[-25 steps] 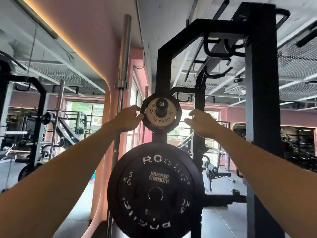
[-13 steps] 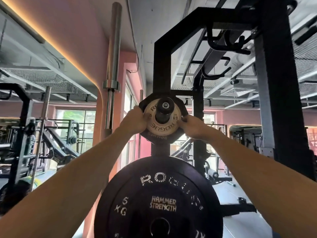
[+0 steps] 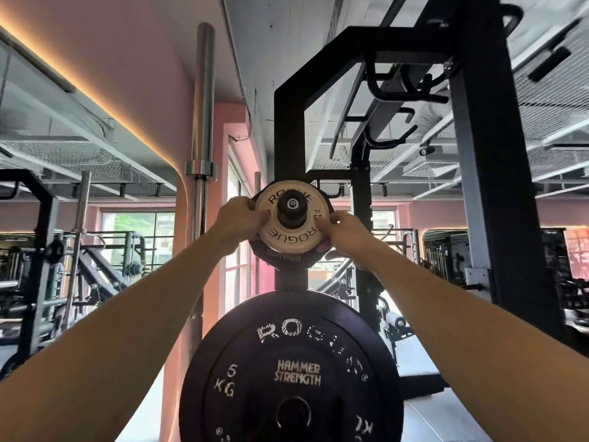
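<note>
A small pale Rogue change plate hangs on a black storage peg of the black rack upright. Behind it sits a slightly larger black plate. My left hand grips the pale plate's left edge. My right hand grips its right edge, fingertips on the face. Both arms reach up and forward. Below hangs a large black 5 kg Rogue bumper plate on a lower peg.
A steel barbell stands upright to the left against the pink wall. A thick black rack post rises at the right, with hooked pull-up grips overhead. Other racks and machines fill the gym behind.
Both hands have closed in on the small pale plate and taken hold of its edges. The view has moved closer to the rack and tilted up.
</note>
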Action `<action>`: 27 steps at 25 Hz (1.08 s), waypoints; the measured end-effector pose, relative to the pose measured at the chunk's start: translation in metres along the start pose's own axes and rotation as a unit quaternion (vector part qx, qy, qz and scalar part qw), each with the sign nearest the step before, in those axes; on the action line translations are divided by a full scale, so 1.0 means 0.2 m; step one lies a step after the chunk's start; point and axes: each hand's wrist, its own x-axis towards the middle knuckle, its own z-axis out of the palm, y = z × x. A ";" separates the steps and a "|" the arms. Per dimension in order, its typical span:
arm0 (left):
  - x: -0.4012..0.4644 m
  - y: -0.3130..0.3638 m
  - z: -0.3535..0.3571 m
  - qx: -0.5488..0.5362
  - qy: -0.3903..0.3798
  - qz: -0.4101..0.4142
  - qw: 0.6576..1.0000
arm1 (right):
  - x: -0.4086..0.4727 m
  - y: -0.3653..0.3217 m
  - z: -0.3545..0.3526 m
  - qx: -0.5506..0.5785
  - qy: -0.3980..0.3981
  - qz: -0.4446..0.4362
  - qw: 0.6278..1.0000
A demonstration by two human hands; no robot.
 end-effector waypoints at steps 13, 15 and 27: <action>-0.84 0.52 -0.15 0.061 0.077 -0.022 0.995 | -0.70 -0.26 -0.35 0.063 -0.113 -0.022 0.991; -0.97 0.59 -0.13 0.068 0.088 -0.033 0.993 | -0.81 -0.28 -0.42 0.068 -0.116 -0.023 0.991; -1.76 1.19 -0.11 0.084 0.072 -0.055 0.992 | -1.52 -0.46 -0.94 0.075 -0.167 -0.020 0.983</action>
